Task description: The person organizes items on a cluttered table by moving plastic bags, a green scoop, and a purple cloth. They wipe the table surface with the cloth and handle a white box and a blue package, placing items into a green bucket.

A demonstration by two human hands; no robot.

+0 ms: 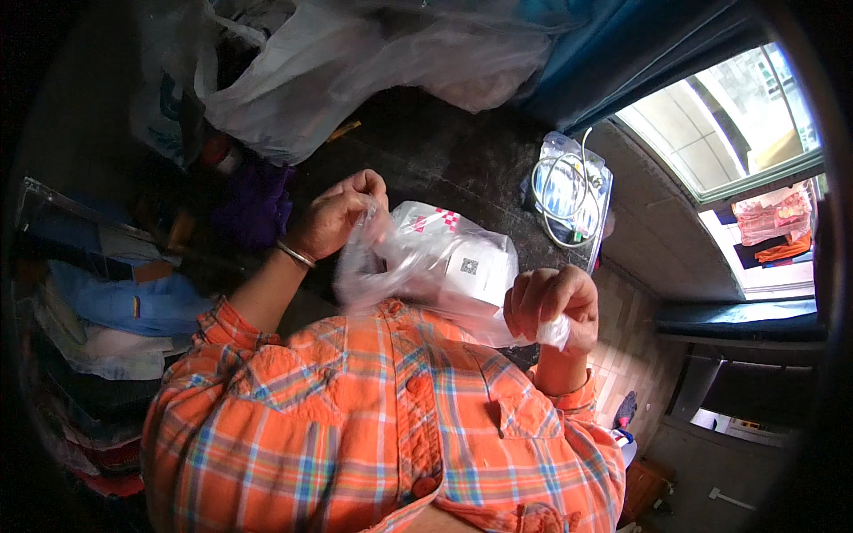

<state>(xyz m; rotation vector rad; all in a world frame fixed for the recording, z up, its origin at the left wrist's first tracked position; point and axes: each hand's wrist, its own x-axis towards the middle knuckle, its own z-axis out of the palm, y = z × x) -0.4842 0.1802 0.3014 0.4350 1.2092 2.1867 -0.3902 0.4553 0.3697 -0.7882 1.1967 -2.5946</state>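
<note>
A clear plastic bag [360,266] lies in front of my chest, partly blurred. Inside it or under its film is a white box [476,270] with a pink checkered pattern and a printed code. My left hand [346,210], with a bracelet at the wrist, pinches the bag's upper left edge. My right hand [556,303] is closed around a bunched piece of whitish plastic at the bag's right side; whether this is part of the same bag is hard to tell. Both hands are level with the box, one on each side.
Large translucent plastic bags [320,73] stand at the dark table's [426,146] far side. A purple cloth-like item [256,206] is left of my left hand. A coiled white cable [566,193] rests on a clear case at the right. Folded clothes [126,293] are stacked at far left.
</note>
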